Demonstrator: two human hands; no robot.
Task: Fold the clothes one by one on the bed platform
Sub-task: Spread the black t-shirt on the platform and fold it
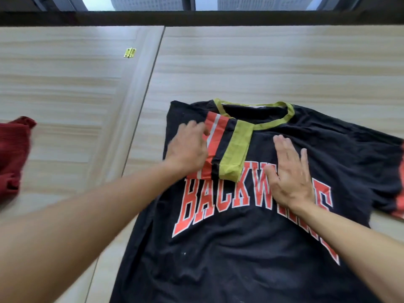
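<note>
Stretched forearms (87, 215) over shirt (240, 248) lying flat on platform (240, 62), pressed right hand (290, 178) flat and splayed on print (207, 200), rested left hand (188, 149), loosely spread though blurred, on folded-in sleeve (231, 149); sleeve-folding step judged in hand, next called for other sleeve (371, 160) folded across.
</note>
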